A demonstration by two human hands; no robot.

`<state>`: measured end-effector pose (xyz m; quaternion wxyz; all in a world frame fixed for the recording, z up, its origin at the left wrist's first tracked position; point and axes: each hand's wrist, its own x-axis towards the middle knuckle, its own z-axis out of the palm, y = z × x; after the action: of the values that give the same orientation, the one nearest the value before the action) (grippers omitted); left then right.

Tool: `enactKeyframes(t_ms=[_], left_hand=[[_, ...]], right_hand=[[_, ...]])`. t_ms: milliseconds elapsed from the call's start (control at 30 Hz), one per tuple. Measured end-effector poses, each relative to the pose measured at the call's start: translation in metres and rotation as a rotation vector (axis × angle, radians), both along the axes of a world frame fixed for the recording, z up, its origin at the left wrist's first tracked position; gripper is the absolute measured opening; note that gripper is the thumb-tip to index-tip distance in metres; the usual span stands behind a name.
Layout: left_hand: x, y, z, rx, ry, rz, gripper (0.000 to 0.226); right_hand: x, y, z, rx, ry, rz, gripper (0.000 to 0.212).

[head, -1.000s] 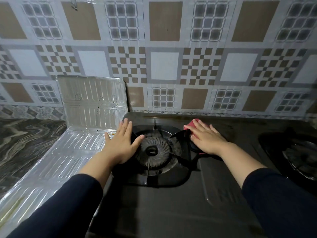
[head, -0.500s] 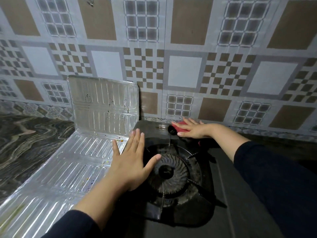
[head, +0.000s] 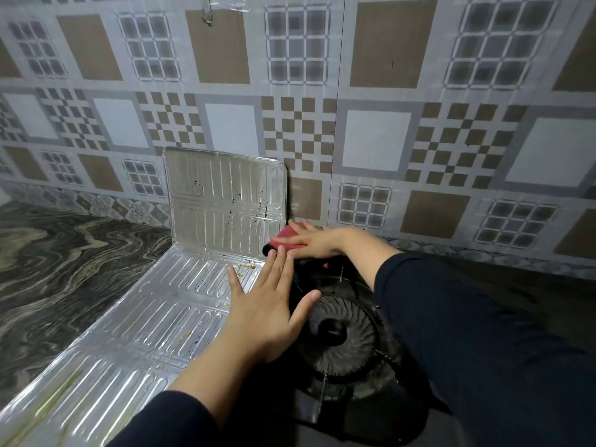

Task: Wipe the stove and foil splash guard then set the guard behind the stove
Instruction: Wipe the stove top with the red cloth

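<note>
The right hand (head: 314, 241) lay flat, fingers together, pressing a red wiping cloth (head: 288, 237) onto the back left corner of the black gas stove (head: 348, 411), right against the upright panel of the ribbed silver foil splash guard (head: 167, 321). The left hand (head: 267, 309) rested palm-down on the stove's left edge, fingers extended and slightly spread, thumb stretched toward the round black burner (head: 338, 337); its fingertips overlapped the guard's flat panel.

That guard lay along the stove's left side on the dark marbled stone counter (head: 61, 266), one panel propped against the patterned tile wall (head: 371, 124), and it carried dark drips and yellowish spots, so its cleaning looked undone.

The risk, as I judged it, sat in that back corner: a firm stroke leftward would shove the thin foil, creasing it or tipping the leaning panel. The cloth could also snag on the burner's metal pot supports. The left hand's weight might dent the flat panel.
</note>
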<state>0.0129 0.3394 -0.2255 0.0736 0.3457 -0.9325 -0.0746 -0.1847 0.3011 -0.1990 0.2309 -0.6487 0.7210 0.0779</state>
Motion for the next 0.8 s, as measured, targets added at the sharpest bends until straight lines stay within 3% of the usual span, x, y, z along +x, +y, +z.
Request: enactKeyframes(t_ms=[300,433,800], left_hand=[[-0.001,0.000,0.001,-0.011,-0.054,0.008,0.093],[-0.002,0.000,0.001,-0.010,-0.055,0.010,0.084],[0.000,-0.002,0.002,0.026,-0.059,-0.031,0.085]], right_hand=[[-0.021,0.059,0.018,0.010,-0.282,-0.394,0.054],[-0.030,0.082,0.010,-0.027,-0.203,-0.455,0.050],[-0.042,0.176,-0.015,-0.151,0.003,-0.745,0.050]])
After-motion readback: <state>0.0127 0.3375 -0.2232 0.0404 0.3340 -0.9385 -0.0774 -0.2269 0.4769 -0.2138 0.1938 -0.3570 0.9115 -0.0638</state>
